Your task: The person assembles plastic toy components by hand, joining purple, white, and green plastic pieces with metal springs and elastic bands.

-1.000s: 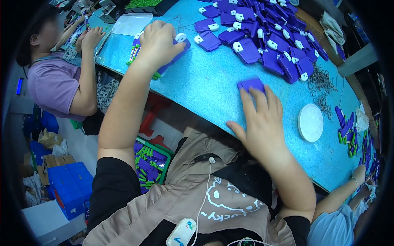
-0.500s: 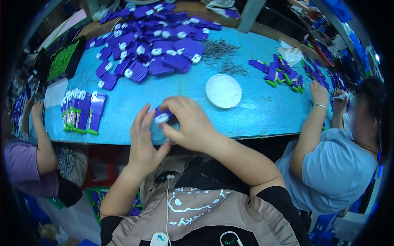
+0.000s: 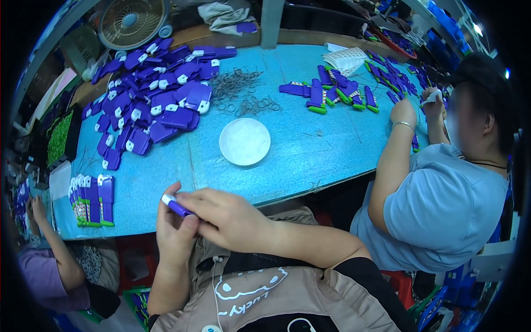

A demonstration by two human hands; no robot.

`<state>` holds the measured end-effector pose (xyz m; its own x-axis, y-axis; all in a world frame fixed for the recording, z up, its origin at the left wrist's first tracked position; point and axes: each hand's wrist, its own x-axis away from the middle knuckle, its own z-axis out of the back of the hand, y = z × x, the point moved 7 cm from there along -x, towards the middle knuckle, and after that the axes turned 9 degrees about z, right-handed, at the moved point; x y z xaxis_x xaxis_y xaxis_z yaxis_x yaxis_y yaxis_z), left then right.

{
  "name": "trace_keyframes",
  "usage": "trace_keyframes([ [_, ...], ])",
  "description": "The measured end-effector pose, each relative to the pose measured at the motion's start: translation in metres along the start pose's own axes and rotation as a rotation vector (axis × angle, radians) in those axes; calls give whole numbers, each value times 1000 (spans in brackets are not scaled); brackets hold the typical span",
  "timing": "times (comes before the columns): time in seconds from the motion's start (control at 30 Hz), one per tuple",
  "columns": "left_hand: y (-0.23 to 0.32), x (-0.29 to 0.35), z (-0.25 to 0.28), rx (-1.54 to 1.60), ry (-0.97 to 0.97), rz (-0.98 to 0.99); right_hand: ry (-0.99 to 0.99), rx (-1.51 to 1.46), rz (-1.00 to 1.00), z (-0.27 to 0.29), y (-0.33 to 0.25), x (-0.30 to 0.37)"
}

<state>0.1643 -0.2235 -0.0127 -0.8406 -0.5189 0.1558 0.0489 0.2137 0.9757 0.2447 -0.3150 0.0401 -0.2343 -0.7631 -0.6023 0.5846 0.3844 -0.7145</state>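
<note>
In front of my body, near the table's edge, I hold a small purple plastic piece with a white end (image 3: 178, 207). My left hand (image 3: 175, 229) grips it from the left, fingers behind and thumb in front. From the right, my right hand (image 3: 229, 218) pinches the same piece; its fingertips partly cover it. To the left, a row of flat purple pieces with white tops and green ends (image 3: 92, 200) lies side by side. Beyond my hands stands a round white bowl (image 3: 245, 141) with white contents I cannot make out.
A large heap of purple and white pieces (image 3: 157, 99) covers the blue table (image 3: 287, 160) at back left, beside thin dark wire rings (image 3: 238, 88). Purple-green pieces (image 3: 337, 88) lie at right. A black tray of green parts (image 3: 60, 138) stands left. Co-workers sit on both sides.
My view has swung right, shifting the table leftward and lower in the picture. Both hands still hold the purple piece, now turned so its long side shows, with my fingers closer round it.
</note>
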Motion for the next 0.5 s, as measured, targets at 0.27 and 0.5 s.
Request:
trace_keyframes([
  [0.27, -9, 2, 19, 65, 66, 135, -111, 153, 62, -8, 6, -3],
  [0.5, -4, 5, -3, 100, -18, 128, -46, 429, -51, 13, 32, -22],
])
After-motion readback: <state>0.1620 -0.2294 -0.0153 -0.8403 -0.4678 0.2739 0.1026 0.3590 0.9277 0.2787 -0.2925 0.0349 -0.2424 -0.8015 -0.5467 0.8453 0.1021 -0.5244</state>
